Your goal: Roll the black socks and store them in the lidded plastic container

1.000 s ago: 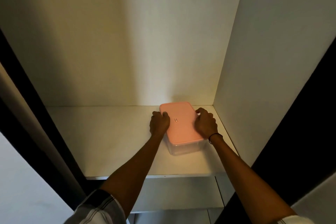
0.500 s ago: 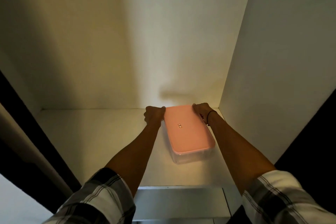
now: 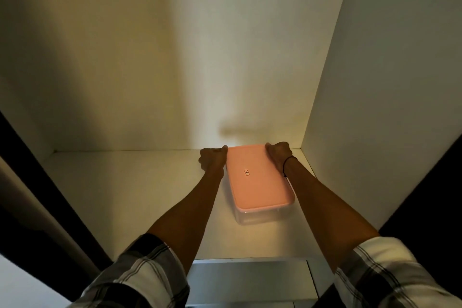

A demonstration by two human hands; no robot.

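A clear plastic container with a pink lid [image 3: 260, 180] rests on a white shelf [image 3: 125, 195] inside a cupboard, toward the back right corner. The lid is on. My left hand [image 3: 212, 160] grips the container's far left corner. My right hand [image 3: 278, 154], with a dark band on the wrist, grips the far right corner. Both arms reach forward over the shelf. No black socks show; the container's inside is hidden by the lid and dim light.
The cupboard's right wall [image 3: 375, 82] stands close beside the container, and the back wall [image 3: 175, 57] is just behind it. A lower white shelf [image 3: 250, 280] shows below the front edge. Dark door edges frame both sides.
My hands slid from the container's middle sides to its far corners, and the container sits deeper on the shelf. My view moved closer, so my sleeves now show.
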